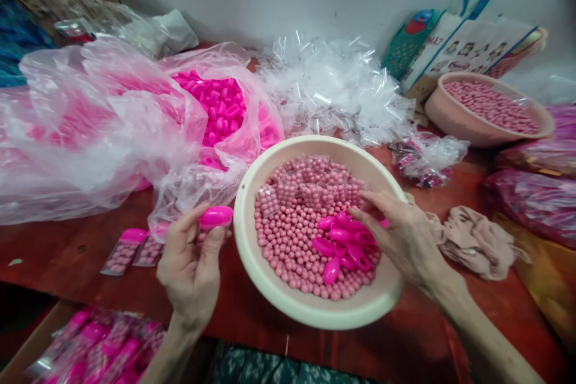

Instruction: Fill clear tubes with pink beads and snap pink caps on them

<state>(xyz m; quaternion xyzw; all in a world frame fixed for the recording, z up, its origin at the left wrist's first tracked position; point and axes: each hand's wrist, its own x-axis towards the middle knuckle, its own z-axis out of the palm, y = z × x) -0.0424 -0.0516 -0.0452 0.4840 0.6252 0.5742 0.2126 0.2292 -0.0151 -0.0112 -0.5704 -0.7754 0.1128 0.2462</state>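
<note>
- Left hand (191,270): grasping a pink-capped bead pack (216,216).
- Right hand (398,231): at loose caps (341,235); grip cannot be told.
- Apparently complete: capped packs (120,252), beside left hand.
- Seemingly outstanding: uncapped packs (269,200), between hands.

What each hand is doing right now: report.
Left hand: closed, holding a pink-capped container.
Right hand: at the loose pink caps; grip cannot be told.
</note>
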